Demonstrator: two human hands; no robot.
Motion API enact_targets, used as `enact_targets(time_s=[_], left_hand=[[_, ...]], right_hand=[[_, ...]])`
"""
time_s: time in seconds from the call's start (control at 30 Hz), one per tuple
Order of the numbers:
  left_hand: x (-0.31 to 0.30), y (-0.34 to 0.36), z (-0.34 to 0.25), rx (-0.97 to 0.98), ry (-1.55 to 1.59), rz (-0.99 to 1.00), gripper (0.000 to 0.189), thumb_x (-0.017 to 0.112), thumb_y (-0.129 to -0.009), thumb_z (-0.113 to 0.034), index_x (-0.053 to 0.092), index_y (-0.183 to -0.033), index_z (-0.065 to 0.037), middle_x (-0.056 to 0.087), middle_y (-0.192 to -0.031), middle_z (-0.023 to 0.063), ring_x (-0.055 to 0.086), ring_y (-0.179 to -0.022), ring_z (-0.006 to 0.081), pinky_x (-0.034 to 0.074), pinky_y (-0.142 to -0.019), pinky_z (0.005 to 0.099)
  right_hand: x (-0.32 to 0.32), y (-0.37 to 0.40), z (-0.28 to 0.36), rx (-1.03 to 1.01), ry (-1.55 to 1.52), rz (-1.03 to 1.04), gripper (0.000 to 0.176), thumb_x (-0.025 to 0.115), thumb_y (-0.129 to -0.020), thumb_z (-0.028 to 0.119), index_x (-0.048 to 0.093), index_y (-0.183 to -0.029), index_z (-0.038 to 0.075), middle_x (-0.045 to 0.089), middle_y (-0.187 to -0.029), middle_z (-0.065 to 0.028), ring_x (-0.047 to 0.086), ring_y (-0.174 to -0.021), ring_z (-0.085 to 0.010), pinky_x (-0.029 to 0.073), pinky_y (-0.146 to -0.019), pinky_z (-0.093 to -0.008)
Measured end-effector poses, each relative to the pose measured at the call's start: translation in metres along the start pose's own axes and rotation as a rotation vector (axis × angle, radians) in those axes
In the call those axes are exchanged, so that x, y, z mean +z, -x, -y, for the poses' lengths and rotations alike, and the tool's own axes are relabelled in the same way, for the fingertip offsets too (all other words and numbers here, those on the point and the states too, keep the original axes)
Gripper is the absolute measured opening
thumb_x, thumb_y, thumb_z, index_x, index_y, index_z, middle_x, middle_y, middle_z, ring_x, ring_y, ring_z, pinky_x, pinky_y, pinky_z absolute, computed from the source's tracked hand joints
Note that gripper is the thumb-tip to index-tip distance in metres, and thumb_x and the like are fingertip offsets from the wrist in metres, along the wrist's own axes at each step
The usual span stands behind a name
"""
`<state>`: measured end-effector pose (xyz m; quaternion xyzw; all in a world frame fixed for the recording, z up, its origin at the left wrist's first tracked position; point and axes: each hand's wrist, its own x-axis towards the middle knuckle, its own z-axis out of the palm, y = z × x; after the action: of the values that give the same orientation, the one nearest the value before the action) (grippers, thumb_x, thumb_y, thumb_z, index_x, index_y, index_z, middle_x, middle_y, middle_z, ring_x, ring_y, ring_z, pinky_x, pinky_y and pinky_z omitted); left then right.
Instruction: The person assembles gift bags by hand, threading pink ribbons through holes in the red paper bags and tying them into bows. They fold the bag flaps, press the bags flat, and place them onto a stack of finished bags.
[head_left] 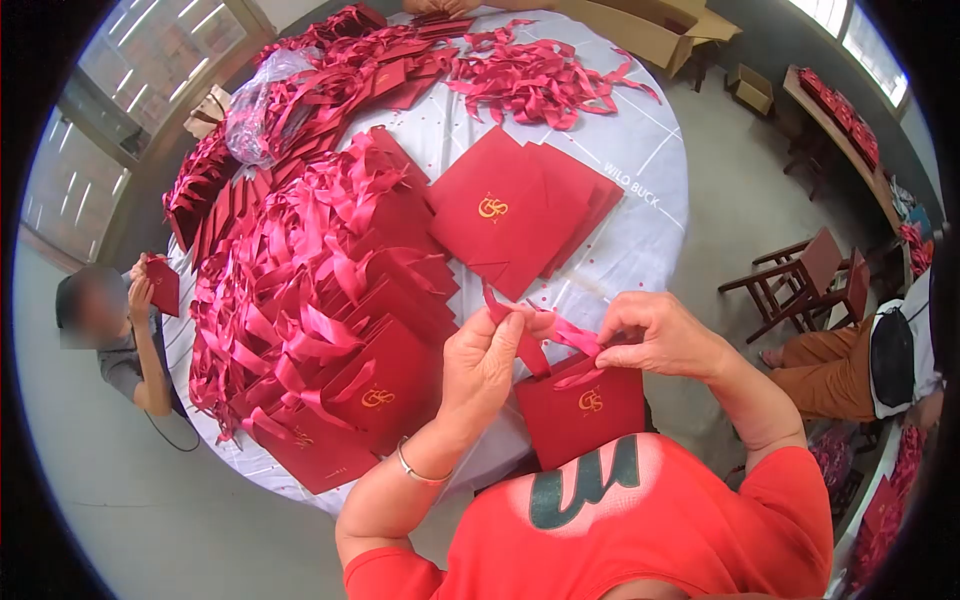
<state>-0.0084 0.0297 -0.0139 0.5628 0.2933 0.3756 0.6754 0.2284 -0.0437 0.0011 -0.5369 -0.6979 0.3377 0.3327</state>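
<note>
A red bag (581, 418) with a gold emblem hangs at the table's near edge, against the red shirt. Pink ribbon (570, 338) at its top runs between my two hands. My left hand (492, 352) pinches one part of the ribbon between thumb and fingers. My right hand (645, 335) pinches the other part to the right. Just beyond my hands lie flat red bags (500, 205) in a fanned stack, the top one showing a gold emblem.
Many red bags with ribbons (300, 290) cover the left of the round table (655, 240). Loose ribbons (540, 80) lie at the far side. A person (135, 350) at the left holds a red bag. Chairs (800, 280) and another person (850, 360) are at the right.
</note>
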Motion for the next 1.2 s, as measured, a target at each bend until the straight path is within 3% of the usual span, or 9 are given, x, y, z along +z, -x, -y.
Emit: enact_targets(time_s=[0.2,0.33,0.37,0.5,0.63,0.7,0.8,1.0,1.2], left_hand=[[0.003,0.001,-0.008,-0.036,0.171,-0.071,0.022,0.046,-0.105,-0.018,0.057,-0.112,0.000,0.068,-0.108,0.0185,0.069,-0.098,0.0261,0.057,-0.086,0.0377],[0.006,0.000,-0.010,-0.151,0.208,-0.082,0.019,0.045,-0.104,-0.011,0.053,-0.115,0.002,0.065,-0.114,0.0202,0.067,-0.103,0.0262,0.055,-0.090,0.0375],[0.007,0.000,-0.008,-0.168,0.238,-0.078,0.017,0.047,-0.103,-0.008,0.053,-0.114,0.003,0.064,-0.116,0.0199,0.066,-0.105,0.0255,0.054,-0.092,0.0360],[0.007,0.009,0.000,-0.163,-0.024,0.152,0.023,0.055,-0.099,-0.011,0.057,-0.117,0.003,0.066,-0.111,0.0087,0.062,-0.100,0.0128,0.049,-0.090,0.0286],[0.005,0.014,0.010,-0.168,-0.229,0.289,0.029,0.054,-0.100,-0.013,0.052,-0.125,0.003,0.063,-0.119,0.0106,0.062,-0.105,0.0166,0.050,-0.093,0.0312],[0.007,0.014,0.016,-0.122,-0.125,0.237,0.025,0.051,-0.102,-0.015,0.060,-0.116,0.003,0.067,-0.108,0.0064,0.060,-0.097,0.0116,0.049,-0.087,0.0274],[0.010,0.013,0.008,-0.143,-0.047,0.185,0.029,0.047,-0.105,-0.018,0.065,-0.112,0.003,0.068,-0.101,0.0039,0.058,-0.088,0.0077,0.048,-0.080,0.0245],[0.006,0.006,0.023,-0.188,0.080,0.109,0.036,0.042,-0.107,-0.024,0.067,-0.110,0.003,0.068,-0.097,0.0034,0.053,-0.080,0.0057,0.045,-0.073,0.0224],[0.003,0.008,0.019,-0.280,0.161,0.126,0.034,0.043,-0.106,-0.022,0.064,-0.111,0.004,0.067,-0.100,0.0057,0.056,-0.085,0.0091,0.047,-0.078,0.0243]], right_hand=[[-0.002,-0.001,0.006,0.085,-0.013,0.008,0.020,0.081,-0.075,0.017,0.070,-0.084,0.003,0.065,-0.081,-0.0101,0.062,-0.075,-0.0216,0.049,-0.065,-0.0335],[-0.002,-0.001,0.003,0.087,-0.038,0.033,0.021,0.080,-0.075,0.019,0.071,-0.086,0.003,0.066,-0.083,-0.0100,0.064,-0.073,-0.0203,0.051,-0.067,-0.0321],[0.002,0.001,-0.004,0.042,-0.061,-0.002,0.019,0.083,-0.075,0.014,0.071,-0.085,0.004,0.064,-0.080,-0.0052,0.059,-0.068,-0.0122,0.047,-0.059,-0.0264],[-0.002,0.001,0.005,0.073,-0.023,0.002,0.016,0.082,-0.077,0.014,0.071,-0.085,0.006,0.064,-0.081,-0.0048,0.059,-0.070,-0.0123,0.048,-0.060,-0.0268],[0.001,0.006,0.002,0.036,-0.065,-0.022,0.019,0.079,-0.080,0.020,0.070,-0.083,0.003,0.066,-0.083,-0.0075,0.063,-0.075,-0.0165,0.049,-0.065,-0.0302],[0.002,0.008,0.000,0.036,-0.082,-0.028,0.019,0.079,-0.080,0.019,0.070,-0.083,0.003,0.066,-0.083,-0.0072,0.062,-0.076,-0.0160,0.049,-0.064,-0.0301],[0.006,0.009,-0.005,-0.019,-0.100,-0.058,0.019,0.081,-0.078,0.019,0.069,-0.081,0.004,0.066,-0.080,-0.0076,0.063,-0.076,-0.0183,0.049,-0.068,-0.0320],[0.028,0.011,0.014,-0.497,0.340,-0.324,0.028,0.086,-0.068,0.020,0.071,-0.089,0.010,0.065,-0.099,-0.0050,0.062,-0.087,-0.0241,0.048,-0.076,-0.0367],[0.062,0.004,0.013,-0.561,0.447,-0.355,0.018,0.079,-0.072,0.016,0.069,-0.086,0.010,0.062,-0.098,-0.0024,0.060,-0.089,-0.0215,0.048,-0.075,-0.0345]])
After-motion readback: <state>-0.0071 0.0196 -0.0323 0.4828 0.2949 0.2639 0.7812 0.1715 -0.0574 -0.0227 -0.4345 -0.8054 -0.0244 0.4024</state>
